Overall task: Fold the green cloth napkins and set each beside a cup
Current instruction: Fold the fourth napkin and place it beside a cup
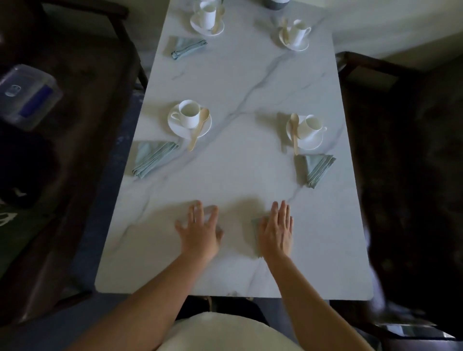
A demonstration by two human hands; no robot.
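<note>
My left hand [199, 230] and my right hand [276, 230] lie flat with straight fingers on the near part of the white marble table [238, 270]. A pale green napkin [255, 238] shows beside and under my right palm. A small patch of cloth [212, 210] shows under my left fingertips; whether it is the same napkin I cannot tell. Three folded green napkins lie by cups: far left napkin [185, 46], mid left napkin [152, 157], mid right napkin [317, 167]. White cups on saucers with wooden spoons: mid left cup [189, 114], mid right cup [309, 126], far left cup [208, 15], far right cup [298, 32].
Dark chairs stand along both long sides of the table. A clear plastic container [27, 97] lies on the left one. A grey object [275, 3] sits at the table's far end. The near table edge [225, 295] is just in front of my body.
</note>
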